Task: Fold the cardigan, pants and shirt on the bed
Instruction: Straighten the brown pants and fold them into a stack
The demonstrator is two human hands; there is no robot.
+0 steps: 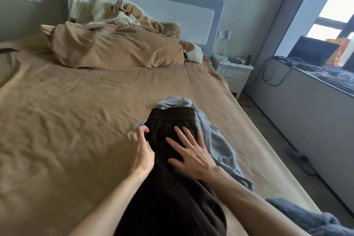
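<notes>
Dark brown pants [172,188] lie lengthwise on the near part of the bed [67,111], waistband far, over a light grey garment [216,140] that shows along their right and far sides. A dark blue-grey knit piece [306,216] lies at the near right corner. A crumpled duvet [115,50] is heaped at the far end. A nightstand [232,74] and a counter [298,113] with a laptop [310,50] stand to the right. The left hand [143,153] curls its fingers round the pants' left edge. The right hand [191,155] presses flat on them, fingers spread wide.
</notes>
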